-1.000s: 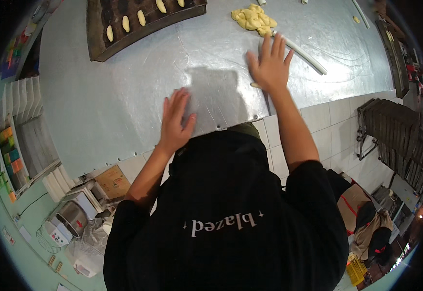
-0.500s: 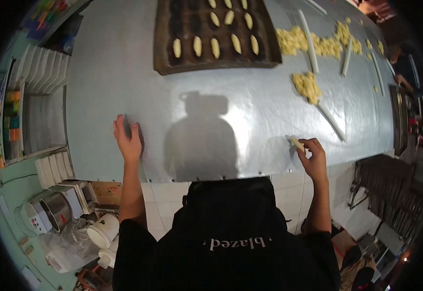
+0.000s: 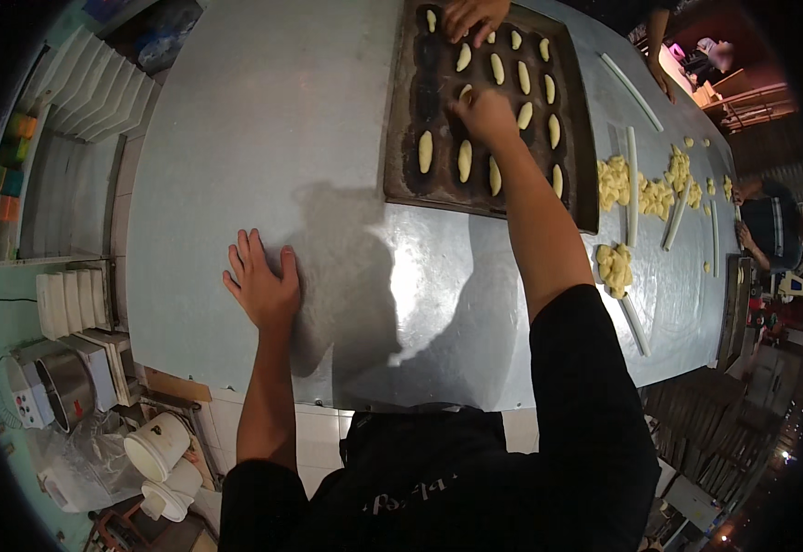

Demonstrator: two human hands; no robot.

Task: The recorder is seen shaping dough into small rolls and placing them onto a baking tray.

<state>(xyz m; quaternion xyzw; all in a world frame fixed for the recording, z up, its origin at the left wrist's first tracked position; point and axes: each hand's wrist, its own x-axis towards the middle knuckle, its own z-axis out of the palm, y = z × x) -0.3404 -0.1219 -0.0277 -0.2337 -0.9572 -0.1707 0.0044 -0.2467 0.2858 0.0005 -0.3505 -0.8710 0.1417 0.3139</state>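
My left hand (image 3: pixel 265 283) lies flat on the metal table (image 3: pixel 226 166), fingers spread and holding nothing. My right hand (image 3: pixel 487 118) reaches over the dark baking tray (image 3: pixel 491 209), its fingers closed around a small pale dough roll (image 3: pixel 466 91) low over the tray. My fingers hide part of that roll. Several more tapered dough rolls (image 3: pixel 425 152) lie in rows on the tray. At the tray's far edge, another person's hand (image 3: pixel 475 17) is over the rolls.
Right of the tray lie heaps of yellow dough pieces (image 3: pixel 614 269) and several white rods (image 3: pixel 632 189). Another person's arm (image 3: pixel 657 55) rests at the far right edge; a further person (image 3: pixel 769 225) stands at the right. White buckets (image 3: pixel 157 446) stand below left.
My right hand has moved from the near table up and left to the tray with the dough roll. The view has shifted, and another person's hand now shows over the tray.
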